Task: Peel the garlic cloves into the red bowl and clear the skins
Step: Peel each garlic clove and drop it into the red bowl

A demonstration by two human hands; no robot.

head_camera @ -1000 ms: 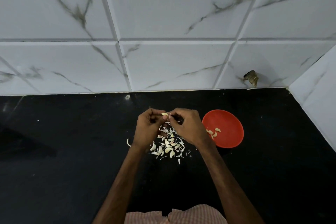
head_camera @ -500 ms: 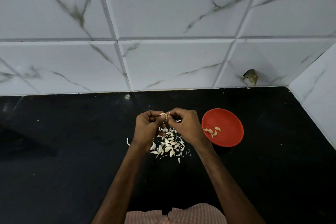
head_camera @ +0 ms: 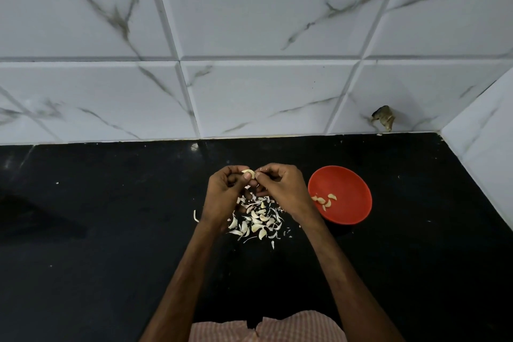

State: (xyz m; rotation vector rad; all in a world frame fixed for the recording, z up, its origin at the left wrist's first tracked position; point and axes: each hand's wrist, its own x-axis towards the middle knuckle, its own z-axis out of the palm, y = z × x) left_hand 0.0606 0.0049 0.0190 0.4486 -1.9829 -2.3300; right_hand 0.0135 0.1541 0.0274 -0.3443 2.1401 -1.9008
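Both of my hands meet above the black counter, pinching one pale garlic clove (head_camera: 249, 174) between their fingertips. My left hand (head_camera: 223, 196) grips it from the left and my right hand (head_camera: 283, 189) from the right. Beneath them lies a heap of garlic cloves and loose skins (head_camera: 256, 221) on the counter. The red bowl (head_camera: 348, 183) stands just right of my right wrist, with several peeled cloves (head_camera: 324, 201) near its left side.
The black counter (head_camera: 97, 230) runs to a white marble-tiled wall (head_camera: 249, 78) at the back and a side wall (head_camera: 488, 133) at the right. A small dark chipped patch (head_camera: 384, 116) marks the back wall. One stray skin (head_camera: 196, 216) lies left of the heap.
My hands stay together on the clove; the fingers have shifted slightly, showing more of the pale clove. The bowl and heap are unchanged.
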